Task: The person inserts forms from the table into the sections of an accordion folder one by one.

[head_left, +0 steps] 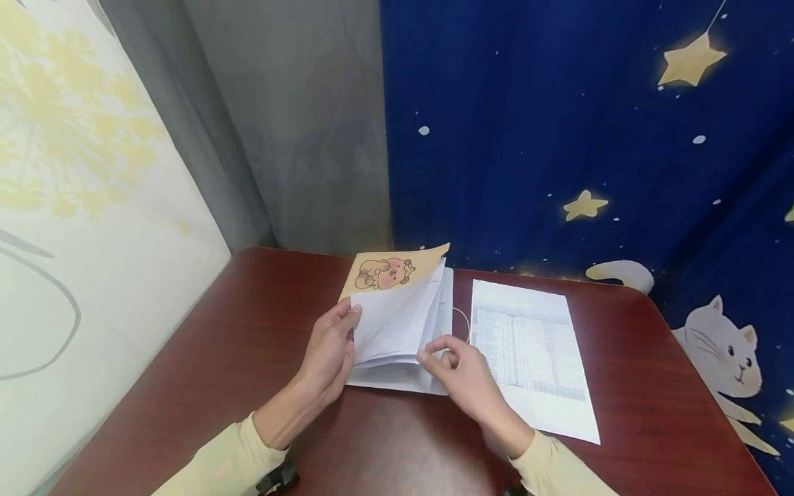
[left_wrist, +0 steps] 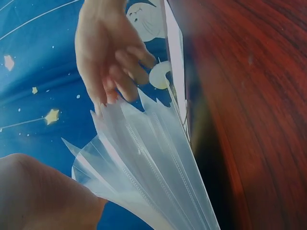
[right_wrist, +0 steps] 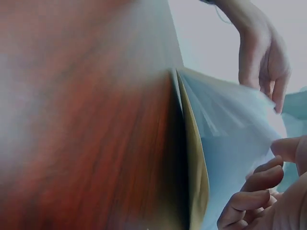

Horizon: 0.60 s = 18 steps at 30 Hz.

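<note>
Two hands at a half-lifted folder, its print hard to read

Nearest, two cream sleeves (head_left: pixel 217 455) run off the lower edge, and a black wrist device (head_left: pixel 278 477) is mostly cut off beneath one cuff. The left hand (head_left: pixel 325 351) grips the left side of the folder, thumb on top, its other fingers partly hidden behind. The right hand (head_left: pixel 462 372) pinches the lower right corner of the white leaves (head_left: pixel 397 324) between thumb and forefinger; how many leaves it has cannot be told. The left-wrist view shows clear pockets (left_wrist: pixel 144 148) fanned apart.

The folder (head_left: pixel 424 258) lies on the reddish-brown desk (head_left: pixel 236 331) in front of the person, its tan cover raised; the leaves hide part of the cover around its cartoon animal (head_left: pixel 386 274). A thin pale loop (head_left: pixel 466 320) shows at its right, partly hidden by the right hand. Just beyond that hand, a printed sheet (head_left: pixel 533 344) carries a table too small to read. Behind hang a grey curtain (head_left: pixel 310 124) and a starry blue curtain (head_left: pixel 527 172), both cut off above.
</note>
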Each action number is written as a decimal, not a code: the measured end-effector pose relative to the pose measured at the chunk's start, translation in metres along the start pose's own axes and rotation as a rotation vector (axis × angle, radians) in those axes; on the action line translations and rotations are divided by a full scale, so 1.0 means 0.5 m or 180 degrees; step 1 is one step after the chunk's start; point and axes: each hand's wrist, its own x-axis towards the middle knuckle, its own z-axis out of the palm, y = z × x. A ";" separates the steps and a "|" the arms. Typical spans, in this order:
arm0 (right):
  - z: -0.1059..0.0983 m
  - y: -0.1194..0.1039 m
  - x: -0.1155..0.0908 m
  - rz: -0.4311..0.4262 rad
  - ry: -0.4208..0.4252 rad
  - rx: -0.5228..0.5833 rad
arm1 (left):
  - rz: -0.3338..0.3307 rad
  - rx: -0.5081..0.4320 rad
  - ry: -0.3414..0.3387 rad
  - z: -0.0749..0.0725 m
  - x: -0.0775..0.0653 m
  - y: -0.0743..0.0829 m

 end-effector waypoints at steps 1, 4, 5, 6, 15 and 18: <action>-0.003 -0.001 -0.011 -0.0067 0.0008 -0.0099 | -0.0003 -0.0008 -0.0001 -0.001 0.000 0.000; -0.013 -0.003 -0.041 -0.0223 0.0041 -0.0338 | -0.0003 -0.0022 0.0000 -0.002 0.001 0.000; -0.016 -0.002 -0.051 -0.0259 0.0053 -0.0398 | 0.0001 -0.0027 -0.0002 -0.002 0.000 0.000; -0.019 0.000 -0.060 -0.0290 0.0061 -0.0438 | 0.0002 -0.0029 0.0001 -0.002 0.000 0.000; -0.049 0.026 -0.128 -0.0195 0.0146 -0.0611 | -0.0030 -0.0029 -0.0024 0.000 0.001 -0.003; -0.061 0.038 -0.141 -0.0104 0.0187 -0.0653 | -0.0034 -0.0051 -0.0016 0.001 0.001 -0.005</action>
